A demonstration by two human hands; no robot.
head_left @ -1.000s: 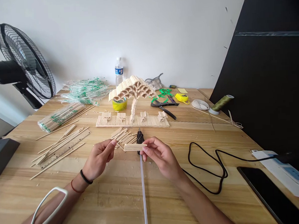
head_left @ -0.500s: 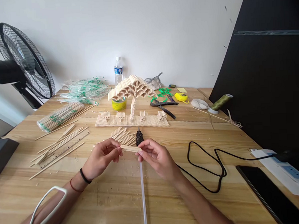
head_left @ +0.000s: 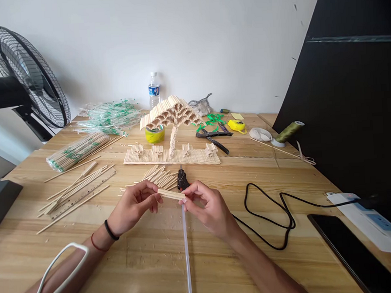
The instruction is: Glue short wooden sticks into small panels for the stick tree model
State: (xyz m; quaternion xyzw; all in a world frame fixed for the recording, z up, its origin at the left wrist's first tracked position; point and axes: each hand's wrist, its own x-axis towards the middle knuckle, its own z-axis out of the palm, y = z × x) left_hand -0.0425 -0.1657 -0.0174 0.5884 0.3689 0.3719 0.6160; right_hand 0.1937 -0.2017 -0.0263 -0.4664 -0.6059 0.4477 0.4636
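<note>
Both my hands hold a small panel of short wooden sticks (head_left: pixel 170 194) just above the table. My left hand (head_left: pixel 133 207) pinches its left end, my right hand (head_left: pixel 208 207) pinches its right end. Right behind the panel lies a black glue gun (head_left: pixel 182 181) with a clear glue stick (head_left: pixel 186 247) running toward me. A loose pile of short cut sticks (head_left: pixel 157 176) lies behind my left hand. Farther back stands a stick model (head_left: pixel 171 134), an umbrella-shaped roof on a post over a flat base.
Long sticks and a ruler (head_left: pixel 76 194) lie at left, with wrapped stick bundles (head_left: pixel 76 150) behind. Pliers (head_left: pixel 215 141), yellow tape roll (head_left: pixel 154 134), water bottle (head_left: pixel 153 91) and thread spool (head_left: pixel 288 133) sit at the back. A black cable (head_left: pixel 274 216), phone (head_left: pixel 355 254) and fan (head_left: pixel 24 81) flank the table.
My left hand closed in and took the left end of the stick panel, which my right hand held alone a second ago. The panel has tilted slightly, its left end higher.
</note>
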